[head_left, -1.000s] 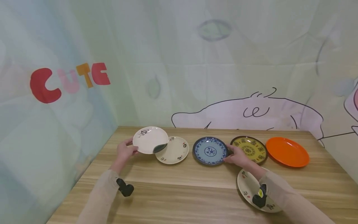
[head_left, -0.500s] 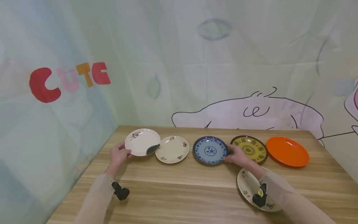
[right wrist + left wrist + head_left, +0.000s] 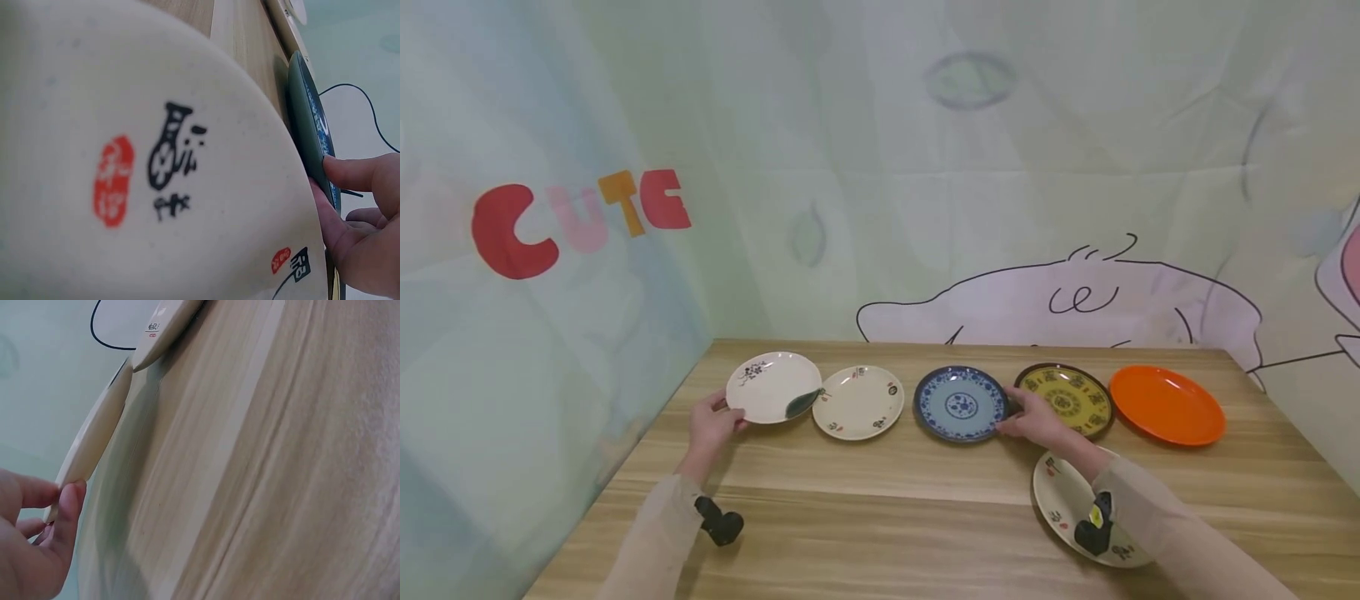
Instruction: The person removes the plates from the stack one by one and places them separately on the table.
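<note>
My left hand (image 3: pixel 712 427) pinches the left rim of a white plate (image 3: pixel 773 385) with dark blossoms and a green leaf patch. Thumb below and fingers above hold that rim in the left wrist view, where the underside of the plate (image 3: pixel 100 434) shows over its shadow. Its right edge comes right at a cream plate (image 3: pixel 857 404) with small printed characters. My right hand (image 3: pixel 1037 418) grips the right rim of a blue patterned plate (image 3: pixel 961 404), which lies on the table. In the right wrist view the thumb is on the rim of this blue plate (image 3: pixel 306 100).
A yellow plate with a dark rim (image 3: pixel 1063 400) and an orange plate (image 3: pixel 1167 406) continue the row to the right. Another cream plate (image 3: pixel 1060 496) lies nearer, partly under the right forearm. The wooden table (image 3: pixel 880 533) ends at a printed cloth backdrop (image 3: pixel 850 208).
My left hand has moved the white plate left and a little nearer, off its overlap with the cream plate in the head view. The right hand stays at the blue plate.
</note>
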Demonstrator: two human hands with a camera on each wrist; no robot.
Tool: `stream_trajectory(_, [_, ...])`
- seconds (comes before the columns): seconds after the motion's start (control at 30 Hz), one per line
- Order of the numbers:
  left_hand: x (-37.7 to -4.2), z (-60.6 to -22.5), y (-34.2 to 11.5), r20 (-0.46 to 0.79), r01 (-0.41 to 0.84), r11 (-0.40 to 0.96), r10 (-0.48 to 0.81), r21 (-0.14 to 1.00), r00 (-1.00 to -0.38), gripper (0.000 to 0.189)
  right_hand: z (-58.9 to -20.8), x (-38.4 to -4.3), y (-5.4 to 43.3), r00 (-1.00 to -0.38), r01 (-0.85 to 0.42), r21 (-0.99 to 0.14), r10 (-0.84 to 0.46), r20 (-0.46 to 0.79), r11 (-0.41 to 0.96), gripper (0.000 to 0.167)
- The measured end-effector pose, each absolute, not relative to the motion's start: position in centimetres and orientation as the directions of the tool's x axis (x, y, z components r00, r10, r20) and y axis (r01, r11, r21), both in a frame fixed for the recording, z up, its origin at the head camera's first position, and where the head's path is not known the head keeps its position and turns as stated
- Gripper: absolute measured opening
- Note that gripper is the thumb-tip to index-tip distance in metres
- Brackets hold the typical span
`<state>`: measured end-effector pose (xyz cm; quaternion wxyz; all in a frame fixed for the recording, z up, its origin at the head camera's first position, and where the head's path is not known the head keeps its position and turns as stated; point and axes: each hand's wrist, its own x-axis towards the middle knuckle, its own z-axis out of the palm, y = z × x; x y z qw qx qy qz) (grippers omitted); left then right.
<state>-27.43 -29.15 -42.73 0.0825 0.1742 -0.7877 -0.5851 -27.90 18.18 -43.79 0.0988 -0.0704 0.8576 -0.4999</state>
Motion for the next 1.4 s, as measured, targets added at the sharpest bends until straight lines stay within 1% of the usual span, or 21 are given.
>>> stream_trajectory(0.4, [-26.8,-43.0,-29.2,-0.062,-0.165,0.241,-0.384,0.956,-0.921,0.055,-43.6,-27.9,18.2,-0.971,-0.011,-0.868,-0.212,-0.109,0.497,0.075])
stream_trajectory(0.73, [-26.6,-43.7,-29.1,-0.124,-0.237,0.216,-0.433,0.947,-0.893,0.056,-43.7,-27.9,18.1,-0.972,-0.03,-0.851,-0.213,-0.097,0.524,0.075])
stream_trajectory(0.97, [-26.6,-43.9,-28.8,-0.182,-0.27,0.14,-0.45,0.953,-0.874,0.059,-43.5,-27.7,17.9,-0.976,-0.022,-0.848,-0.197,-0.098,0.53,0.075])
stream_trajectory(1.17, [-26.9,-44.8,-29.2,-0.202,-0.298,0.146,-0.462,0.943,-0.864,0.057,-43.4,-27.4,17.5,-0.982,-0.007,-0.835,-0.163,-0.1,0.551,0.077])
stream_trajectory(1.4, [-27.4,-45.5,-29.4,-0.177,-0.287,0.184,-0.456,0.94,-0.872,0.054,-43.0,-27.3,17.1,-0.986,0.025,-0.803,-0.12,-0.119,0.595,0.076])
